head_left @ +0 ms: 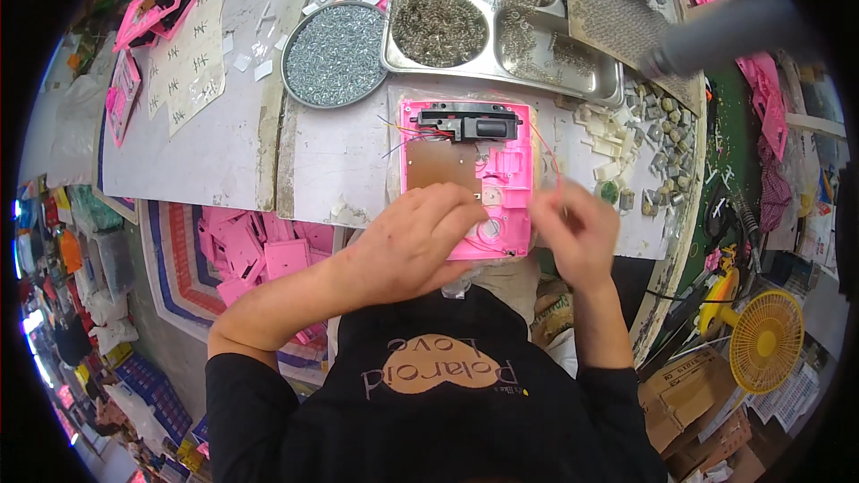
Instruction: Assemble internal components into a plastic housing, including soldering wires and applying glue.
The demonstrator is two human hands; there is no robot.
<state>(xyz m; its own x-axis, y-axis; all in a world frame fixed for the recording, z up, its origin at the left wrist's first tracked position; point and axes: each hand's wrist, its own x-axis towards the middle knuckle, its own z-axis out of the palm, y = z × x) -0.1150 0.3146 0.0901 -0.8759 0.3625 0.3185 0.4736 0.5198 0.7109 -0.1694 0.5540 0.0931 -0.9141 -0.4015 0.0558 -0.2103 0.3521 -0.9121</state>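
Note:
A pink plastic casing (514, 161) lies inner side up on the bench in front of me. A black plastic mechanism (474, 128) sits across its far end, and a brown circuit board (438, 164) covers part of its left half. My left hand (420, 237) rests over the near left corner of the casing, its fingers bent onto it and closed against it. Just off the casing's right edge, my right hand (580, 231) is pinched around a thin red wire (551, 154) that runs up to the casing; its fingertips are slightly blurred.
Beyond the casing stand a round tray of screws (335, 54) and a steel compartment tray (617, 80) of small springs. Small metal blocks (662, 125) lie to the right. A grey tube (725, 31) juts in there. Below left are pink parts (246, 250); a yellow fan (766, 340) stands lower right.

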